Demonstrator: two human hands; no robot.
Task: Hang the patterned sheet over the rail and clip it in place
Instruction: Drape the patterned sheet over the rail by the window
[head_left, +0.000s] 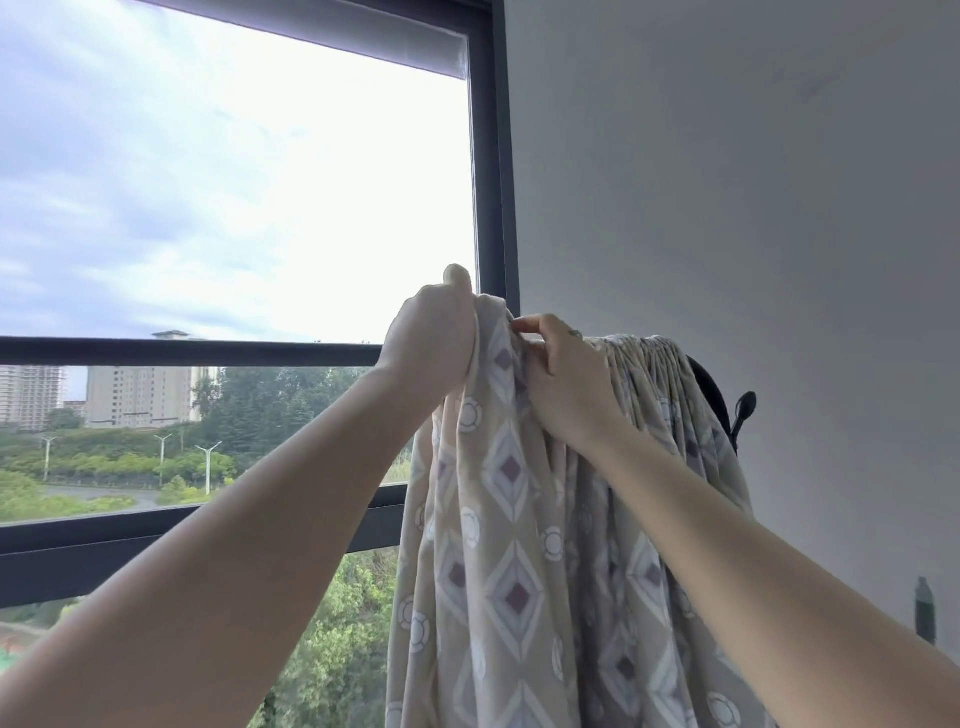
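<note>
1. Fabric noted at centre frame: a beige patterned sheet printed with white-edged diamonds, purple centres and small white rings hung in long folds from head height down past the bottom edge of the view.
2. Its top edge was gathered in tight pleats and draped over a support at upper right. The rail itself was covered by cloth and could not be made out.
3. The left hand was raised at the sheet's upper left corner, fist closed round a bunch of the cloth, thumb pointing up above it.
4. The right hand sat just beside the left, touching the gathered top edge. Its fingers were curled down and pinched a fold of the sheet near the left hand's grip.
5. Both bare forearms reached up from the lower corners of the view and converged on the sheet.
6. A dark curved object and a black knobbed stem showed behind the sheet's right edge; these possibly belonged to a stand, but the view was too poor to confirm.
7. A dark-framed window stood to the left, showing cloudy sky, trees and distant buildings. A plain grey wall filled the right side.
8. No clip was identifiable on the sheet.
</note>
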